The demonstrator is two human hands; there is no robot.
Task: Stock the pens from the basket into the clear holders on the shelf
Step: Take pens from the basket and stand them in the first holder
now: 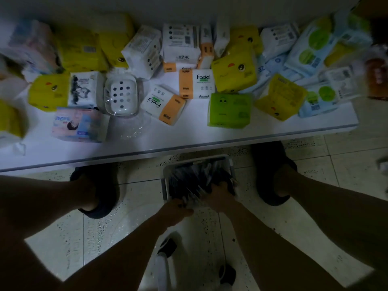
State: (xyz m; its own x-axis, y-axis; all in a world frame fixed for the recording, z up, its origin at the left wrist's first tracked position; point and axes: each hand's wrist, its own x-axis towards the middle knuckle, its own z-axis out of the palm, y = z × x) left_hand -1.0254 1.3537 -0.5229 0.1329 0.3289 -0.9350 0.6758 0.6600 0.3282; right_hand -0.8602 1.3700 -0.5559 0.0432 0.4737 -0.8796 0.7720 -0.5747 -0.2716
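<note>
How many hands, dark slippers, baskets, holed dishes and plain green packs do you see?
Hands: 2
Dark slippers: 2
Basket: 1
Holed dish: 1
Green pack: 1
Total: 7

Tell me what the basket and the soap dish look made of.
Basket: likely hard plastic, pale and smooth, going by its thin moulded rim; dim light leaves it open. Soap dish: glossy white plastic with moulded round holes, wrapped in clear crinkled film.
</note>
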